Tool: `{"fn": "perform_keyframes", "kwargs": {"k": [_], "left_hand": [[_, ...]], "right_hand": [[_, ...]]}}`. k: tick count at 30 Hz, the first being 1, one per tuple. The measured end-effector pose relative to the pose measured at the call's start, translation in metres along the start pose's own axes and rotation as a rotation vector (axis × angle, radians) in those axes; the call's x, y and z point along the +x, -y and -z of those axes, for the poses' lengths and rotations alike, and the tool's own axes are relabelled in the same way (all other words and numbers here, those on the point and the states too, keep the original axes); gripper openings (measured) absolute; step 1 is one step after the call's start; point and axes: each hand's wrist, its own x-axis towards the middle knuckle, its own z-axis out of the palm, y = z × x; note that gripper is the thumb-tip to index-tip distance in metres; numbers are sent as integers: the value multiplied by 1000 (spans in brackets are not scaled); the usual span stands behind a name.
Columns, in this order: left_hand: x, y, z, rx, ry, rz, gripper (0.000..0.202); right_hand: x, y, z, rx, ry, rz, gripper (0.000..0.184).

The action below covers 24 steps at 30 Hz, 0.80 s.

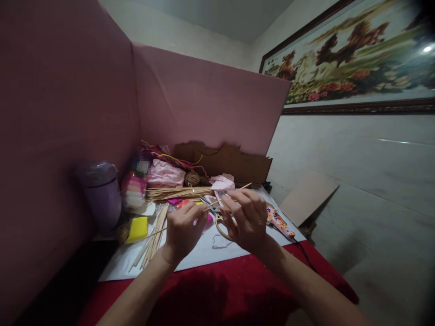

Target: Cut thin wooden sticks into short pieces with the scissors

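Note:
Both hands hold one thin wooden stick (214, 204) in the air above a white sheet (200, 258). My left hand (185, 228) is closed round it, and the stick's end pokes out to the lower left. Further along, my right hand (249, 217) pinches the stick, whose other end shows behind the knuckles. Beneath my hands lie scissors (222, 228) with gold handles, partly covered by the right fingers. Pink and red pieces (175, 201) are half hidden behind the left hand. A small outline drawing (220, 241) marks the sheet below.
Loose sticks (156, 244) and a yellow block (137, 228) lie left. Behind are a long stick bundle (170, 194), a twine ball (192, 178) and torn cardboard (220, 158). A purple container (103, 199) stands far left. A flowered glue gun (280, 224) with a cord lies right.

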Motion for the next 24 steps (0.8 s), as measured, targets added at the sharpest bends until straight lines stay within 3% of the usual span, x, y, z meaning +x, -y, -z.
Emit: {"fn": "perform_keyframes", "kwargs": {"k": [2, 7, 24], "left_hand": [[-2, -1, 1, 62, 7, -73, 17], [-4, -1, 3, 139, 17, -136, 16], [-5, -3, 4, 131, -51, -266, 10]], "right_hand": [[5, 0, 3, 0, 59, 33, 27], [5, -1, 2, 51, 165, 41, 17], [-2, 0, 5, 77, 100, 69, 15]]}}
